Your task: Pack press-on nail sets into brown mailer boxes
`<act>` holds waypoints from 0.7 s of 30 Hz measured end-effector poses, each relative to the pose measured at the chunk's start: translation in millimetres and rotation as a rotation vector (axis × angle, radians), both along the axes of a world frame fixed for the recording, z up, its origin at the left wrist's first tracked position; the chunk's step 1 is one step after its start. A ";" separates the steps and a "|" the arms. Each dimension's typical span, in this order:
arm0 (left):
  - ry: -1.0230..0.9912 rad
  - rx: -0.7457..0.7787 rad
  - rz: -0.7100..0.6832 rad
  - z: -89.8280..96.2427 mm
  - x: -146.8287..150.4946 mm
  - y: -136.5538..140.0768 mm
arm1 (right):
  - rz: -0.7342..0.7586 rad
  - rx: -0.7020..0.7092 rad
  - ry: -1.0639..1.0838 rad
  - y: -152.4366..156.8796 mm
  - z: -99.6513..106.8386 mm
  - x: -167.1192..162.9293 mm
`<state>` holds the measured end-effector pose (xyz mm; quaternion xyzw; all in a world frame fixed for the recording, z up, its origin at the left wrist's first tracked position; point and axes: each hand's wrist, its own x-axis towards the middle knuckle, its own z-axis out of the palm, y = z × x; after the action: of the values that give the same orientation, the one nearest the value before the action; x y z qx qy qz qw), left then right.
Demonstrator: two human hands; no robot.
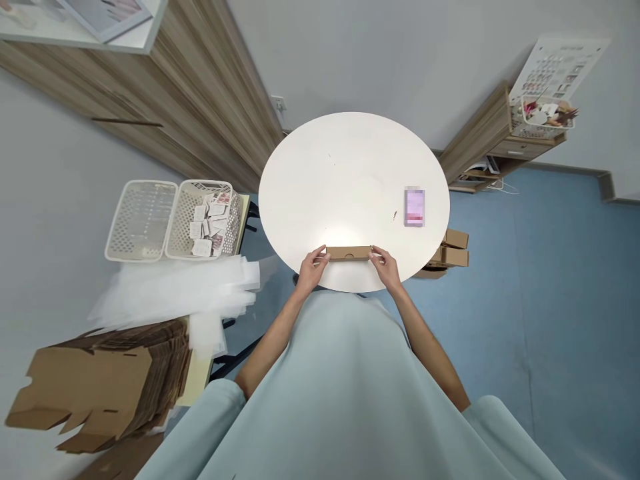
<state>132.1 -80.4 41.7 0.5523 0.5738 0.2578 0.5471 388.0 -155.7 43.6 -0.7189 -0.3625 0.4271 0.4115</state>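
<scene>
A small brown cardboard box (349, 253), long and narrow with a half-round notch on its near side, rests at the front edge of the round white table (345, 153). My left hand (313, 268) pinches its left end between thumb and fingers. At the right end, my right hand (385, 267) grips in the same way. The box looks closed; what it may hold is hidden. Farther right on the tabletop lies a phone (415, 207) with a blurred pinkish screen.
Left of the table are two white plastic baskets (173, 220), one with small cards, white sheets (175, 293) and a stack of flat cardboard blanks (110, 380). Folded brown boxes (454, 248) stand low on the right. A wooden cabinet (500, 143) is at the back right.
</scene>
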 end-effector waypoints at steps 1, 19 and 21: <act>-0.008 0.006 -0.010 -0.7 0.0 0.5 | 0.016 0.012 -0.003 0.2 0.3 1.2; -0.080 0.033 -0.006 -17.5 2.0 16.4 | 0.016 0.068 -0.075 6.5 -7.7 -8.7; -0.106 0.028 -0.005 -19.0 1.2 19.4 | -0.016 0.094 -0.061 6.5 -8.9 -12.1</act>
<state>133.3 -61.0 22.7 0.5469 0.5389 0.2931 0.5697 375.9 -149.2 34.7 -0.7144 -0.3887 0.3841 0.4371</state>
